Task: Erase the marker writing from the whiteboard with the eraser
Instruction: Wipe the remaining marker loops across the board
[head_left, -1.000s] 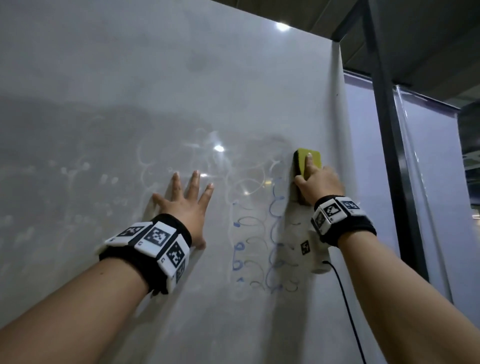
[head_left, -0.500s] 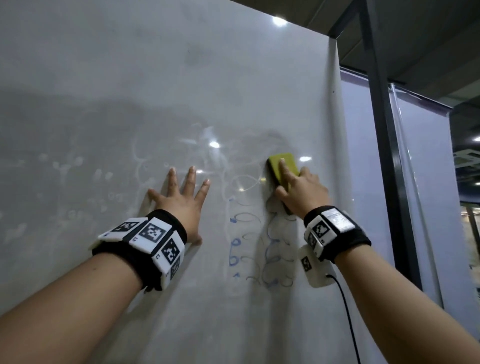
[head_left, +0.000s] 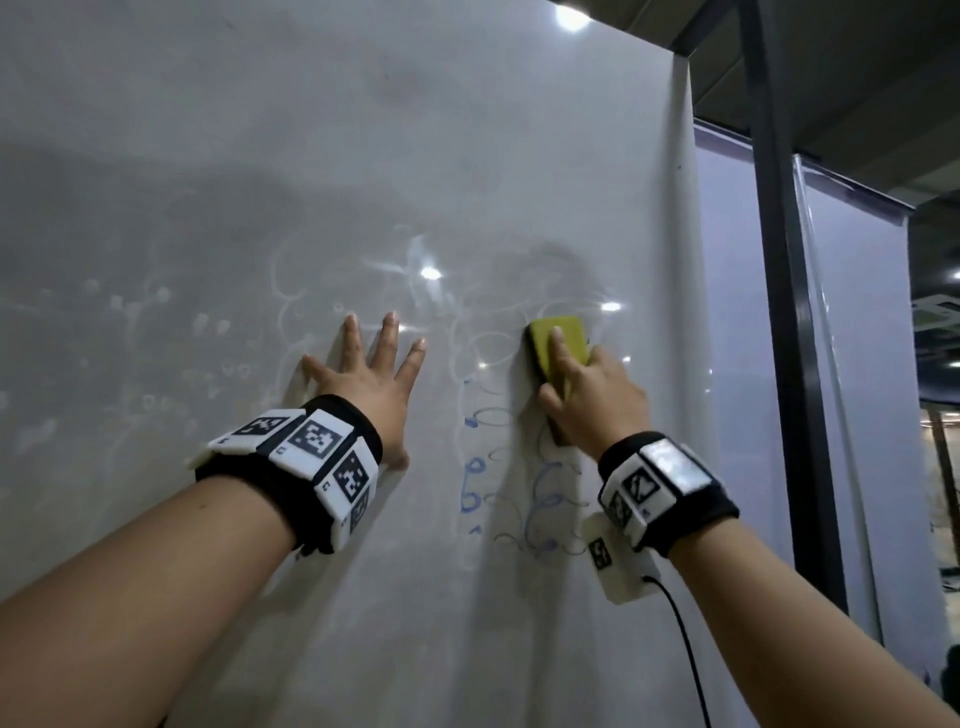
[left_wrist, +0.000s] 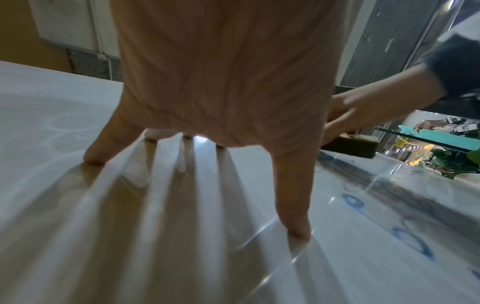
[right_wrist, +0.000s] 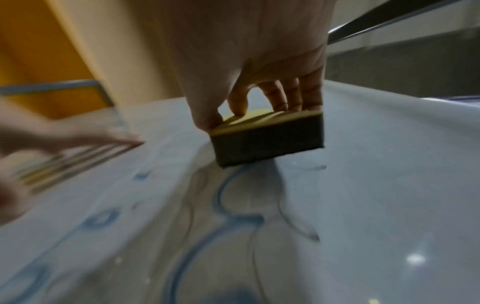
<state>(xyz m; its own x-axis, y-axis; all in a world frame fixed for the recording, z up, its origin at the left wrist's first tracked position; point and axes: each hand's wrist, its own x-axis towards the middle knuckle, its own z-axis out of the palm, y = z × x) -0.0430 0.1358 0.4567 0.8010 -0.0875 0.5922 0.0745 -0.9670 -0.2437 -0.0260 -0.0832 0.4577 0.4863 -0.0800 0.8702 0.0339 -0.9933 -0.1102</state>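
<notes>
My right hand grips a yellow-topped, dark-bottomed eraser and presses it flat against the whiteboard. In the right wrist view the fingers and thumb wrap the eraser. Blue marker writing runs in loops below the eraser, down to my right wrist, with the same blue marker writing showing under the sponge. My left hand lies flat on the board to the left, fingers spread. The left wrist view shows those spread fingers touching the glossy surface.
Faint ghost traces of old writing cover the board's middle and left. The board's right edge meets a dark vertical post and glass panels. A black cable hangs from my right wrist unit.
My right hand has slid the eraser leftward and slightly down from the board's right edge across the top of the writing. The left hand has stayed flat in place.
</notes>
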